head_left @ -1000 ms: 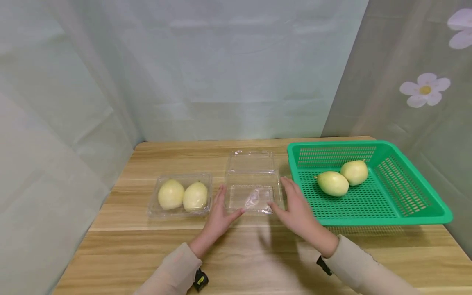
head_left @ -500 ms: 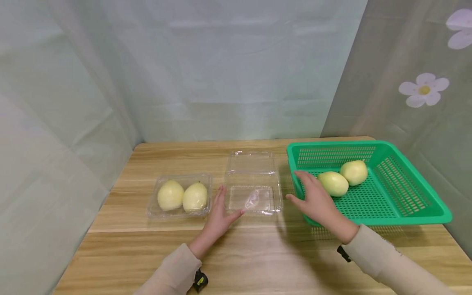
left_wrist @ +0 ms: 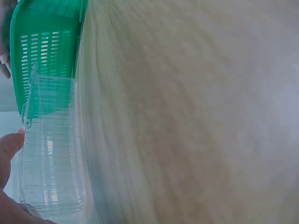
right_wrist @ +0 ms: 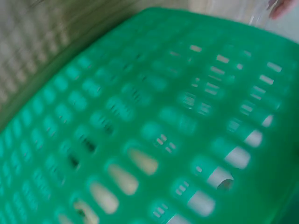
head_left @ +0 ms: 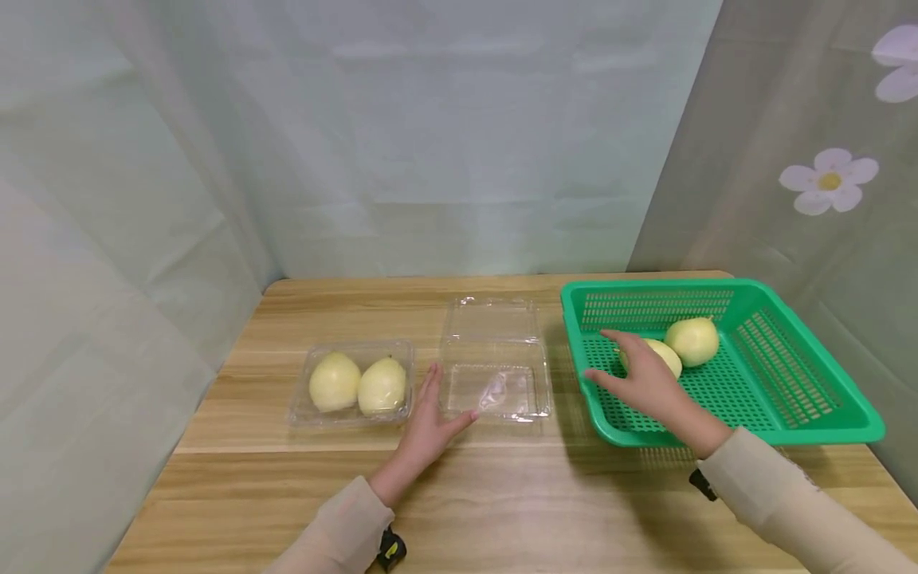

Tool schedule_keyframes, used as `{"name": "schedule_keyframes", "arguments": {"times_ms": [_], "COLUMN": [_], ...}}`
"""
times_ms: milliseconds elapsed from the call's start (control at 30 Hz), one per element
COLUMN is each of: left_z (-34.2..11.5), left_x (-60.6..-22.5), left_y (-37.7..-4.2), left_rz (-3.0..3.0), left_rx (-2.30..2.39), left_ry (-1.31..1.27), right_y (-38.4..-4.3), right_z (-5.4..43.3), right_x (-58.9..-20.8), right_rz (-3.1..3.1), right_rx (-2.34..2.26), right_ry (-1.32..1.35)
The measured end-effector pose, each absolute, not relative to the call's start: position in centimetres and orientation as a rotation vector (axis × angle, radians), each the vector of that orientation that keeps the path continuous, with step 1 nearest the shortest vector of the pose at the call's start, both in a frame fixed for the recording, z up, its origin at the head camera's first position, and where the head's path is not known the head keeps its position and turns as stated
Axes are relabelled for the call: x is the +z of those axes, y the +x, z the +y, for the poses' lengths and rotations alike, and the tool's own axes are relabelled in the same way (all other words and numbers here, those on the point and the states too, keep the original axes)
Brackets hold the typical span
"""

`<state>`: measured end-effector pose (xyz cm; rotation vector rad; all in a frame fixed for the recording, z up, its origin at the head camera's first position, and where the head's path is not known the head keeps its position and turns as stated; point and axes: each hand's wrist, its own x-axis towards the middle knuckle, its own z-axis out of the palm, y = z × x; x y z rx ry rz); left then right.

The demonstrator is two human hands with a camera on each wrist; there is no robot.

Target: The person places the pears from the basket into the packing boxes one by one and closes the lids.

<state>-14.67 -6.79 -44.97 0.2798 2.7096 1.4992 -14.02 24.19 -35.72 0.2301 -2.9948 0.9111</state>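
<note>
Pale grey-green fabric (head_left: 445, 159) is filling the upper half of the head view, folding down toward the far edge of the wooden table (head_left: 502, 494). On the right side of that view, the green basket (head_left: 810, 436) is sitting on the tabletop; in the right wrist view, its slotted wall is taking up most of the frame. My beige sleeves (head_left: 337, 526) are entering from the bottom edge and the lower right. At centre, the open clear box (head_left: 495, 343) is lying with its lid folded back toward the top. Left of centre, the closed clear box (head_left: 304, 416) is enclosing two pale yellow fruits (head_left: 334, 383) side by side.

I am holding my right hand (head_left: 641, 379) right of centre, over the basket, thumb and fingers spread wide. It is partly covering the front fruit (head_left: 667, 356); whether I am touching it, I cannot tell. I am resting my left hand (head_left: 428, 422) between the two boxes, fingers straight and thumb stretching wide along the open one's near edge, at middle left in the left wrist view. Just behind the front fruit, toward the upper right, the back fruit (head_left: 692, 341) is lying close against it.
</note>
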Motion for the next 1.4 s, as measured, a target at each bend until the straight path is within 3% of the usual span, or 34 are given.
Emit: {"name": "schedule_keyframes", "arguments": {"times_ms": [467,1400], "left_z": [-6.8,-7.0], "left_x": [-45.0,-45.1], "left_y": [-14.6,-14.7], "left_rz": [2.704,2.712], "left_rx": [1.497,1.473], "left_ry": [0.292,0.299], "right_y": [-15.7,-17.0], "right_z": [27.7,33.1], "right_x": [-36.2,-38.2], "right_rz": [-3.025,-3.128], "right_rx": [0.818,0.715], "right_ry": [0.377,0.375]}}
